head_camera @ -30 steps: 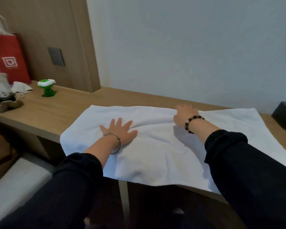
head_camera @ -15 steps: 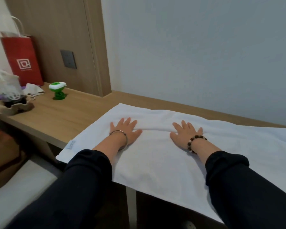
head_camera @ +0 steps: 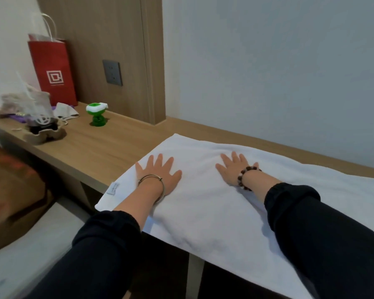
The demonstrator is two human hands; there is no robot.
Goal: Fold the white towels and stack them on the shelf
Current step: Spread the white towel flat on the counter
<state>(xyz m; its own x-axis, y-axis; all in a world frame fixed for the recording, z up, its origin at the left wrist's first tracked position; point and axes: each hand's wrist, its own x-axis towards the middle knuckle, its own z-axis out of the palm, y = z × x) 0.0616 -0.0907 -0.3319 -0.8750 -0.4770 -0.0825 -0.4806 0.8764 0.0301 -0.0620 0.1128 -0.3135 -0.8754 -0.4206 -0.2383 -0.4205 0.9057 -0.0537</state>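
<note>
On towel (head_camera: 205, 214): left hand (head_camera: 160, 172), right hand (head_camera: 233, 169)

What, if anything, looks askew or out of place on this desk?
The white towel overhangs the front edge of the wooden desk, its near side drooping unsupported. A low ridge rumples it just beyond the flat left hand and right hand.

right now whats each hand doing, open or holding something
Left hand: open, fingers spread, flat on the white towel, holding nothing.
Right hand: open, fingers straight, flat on the same towel, holding nothing.
</note>
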